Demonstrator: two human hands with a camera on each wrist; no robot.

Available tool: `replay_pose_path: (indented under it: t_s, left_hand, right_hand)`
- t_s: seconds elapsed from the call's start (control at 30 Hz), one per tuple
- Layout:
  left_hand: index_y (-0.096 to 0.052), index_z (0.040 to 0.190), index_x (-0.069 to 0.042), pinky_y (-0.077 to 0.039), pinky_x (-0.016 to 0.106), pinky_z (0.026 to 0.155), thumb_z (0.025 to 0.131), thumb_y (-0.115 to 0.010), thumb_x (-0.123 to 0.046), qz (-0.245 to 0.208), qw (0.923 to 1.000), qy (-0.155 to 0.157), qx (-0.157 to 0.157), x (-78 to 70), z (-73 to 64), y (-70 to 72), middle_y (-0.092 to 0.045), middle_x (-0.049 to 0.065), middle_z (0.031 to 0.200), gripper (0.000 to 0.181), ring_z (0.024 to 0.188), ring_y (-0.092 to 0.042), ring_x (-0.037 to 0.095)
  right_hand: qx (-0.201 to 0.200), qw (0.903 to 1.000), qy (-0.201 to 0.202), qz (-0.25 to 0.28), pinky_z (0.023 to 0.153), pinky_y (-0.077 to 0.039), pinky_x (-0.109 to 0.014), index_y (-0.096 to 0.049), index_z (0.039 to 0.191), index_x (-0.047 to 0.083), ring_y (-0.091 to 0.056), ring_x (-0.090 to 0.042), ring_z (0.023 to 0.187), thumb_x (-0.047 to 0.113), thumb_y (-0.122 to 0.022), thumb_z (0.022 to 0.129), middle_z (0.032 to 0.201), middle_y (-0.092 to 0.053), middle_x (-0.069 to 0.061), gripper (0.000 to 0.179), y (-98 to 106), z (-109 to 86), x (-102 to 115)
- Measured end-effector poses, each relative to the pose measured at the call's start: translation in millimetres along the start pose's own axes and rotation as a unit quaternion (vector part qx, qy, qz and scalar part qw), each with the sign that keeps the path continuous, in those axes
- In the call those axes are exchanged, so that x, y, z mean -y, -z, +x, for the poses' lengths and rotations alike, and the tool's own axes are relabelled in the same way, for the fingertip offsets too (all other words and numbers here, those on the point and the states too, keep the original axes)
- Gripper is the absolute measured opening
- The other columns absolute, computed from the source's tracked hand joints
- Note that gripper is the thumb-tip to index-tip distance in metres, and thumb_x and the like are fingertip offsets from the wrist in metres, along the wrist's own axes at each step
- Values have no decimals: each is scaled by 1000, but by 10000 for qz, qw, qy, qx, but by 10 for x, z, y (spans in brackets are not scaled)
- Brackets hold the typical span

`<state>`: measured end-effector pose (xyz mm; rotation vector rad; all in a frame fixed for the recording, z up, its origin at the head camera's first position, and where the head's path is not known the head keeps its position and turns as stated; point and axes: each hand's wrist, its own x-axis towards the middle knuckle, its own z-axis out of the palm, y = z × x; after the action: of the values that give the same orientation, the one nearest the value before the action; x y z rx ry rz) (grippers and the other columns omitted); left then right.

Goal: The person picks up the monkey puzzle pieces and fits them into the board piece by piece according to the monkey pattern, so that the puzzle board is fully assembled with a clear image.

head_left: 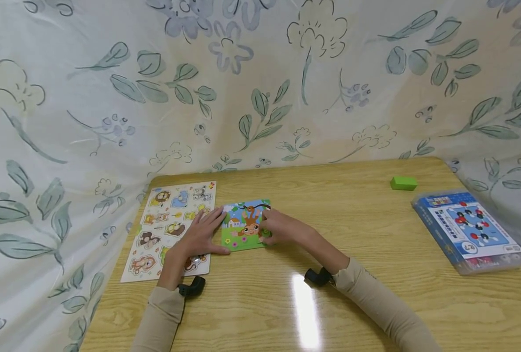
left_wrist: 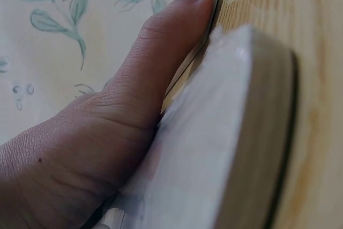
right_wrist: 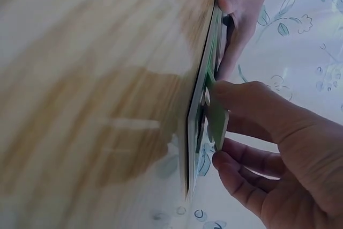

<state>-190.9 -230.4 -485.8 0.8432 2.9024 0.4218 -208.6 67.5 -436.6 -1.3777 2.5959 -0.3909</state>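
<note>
A small square jigsaw puzzle [head_left: 241,240] with a hanging monkey and a house lies on the table. My left hand [head_left: 200,233] lies across the right part of a white animal puzzle board [head_left: 130,261], its fingers and thumb at the jigsaw's left edge. In the left wrist view the thumb [left_wrist: 161,46] is extended beside the board's thick edge. At the jigsaw's right side my right hand [head_left: 282,227] pinches a thin green puzzle piece [right_wrist: 217,122] between thumb and fingers. The piece stands tilted up from the jigsaw's surface in the right wrist view.
A green block [head_left: 403,183] sits near the table's back right. In front of it lies a blue boxed set [head_left: 445,230] in clear plastic, with molecule models pictured on it. A floral curtain [head_left: 260,98] hangs behind the wooden table [head_left: 352,210].
</note>
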Motion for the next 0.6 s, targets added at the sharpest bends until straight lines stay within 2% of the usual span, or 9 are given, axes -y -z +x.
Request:
replay_pose_path:
  t_s: [0.27,0.6]
  left_hand:
    - [-23,156,-10,-6,59,121,72,-68,-72,6,10000,18,38,13,3,-4,-17,12,164,114,151,-19,31]
    - [-23,156,-10,-6,59,121,72,-67,-73,-11,10000,24,48,19,-7,-13,-17,12,164,114,151,-19,32]
  right_hand:
    - [-22,10000,35,75,71,-38,-26,-75,100,11,-43,-14,80,24,-71,90,100,-57,-7,16,21,-14,19]
    - [20,9999,144,-71,71,-41,-25,-75,100,12,-46,-14,80,23,-71,89,96,-60,-7,16,8,-14,1]
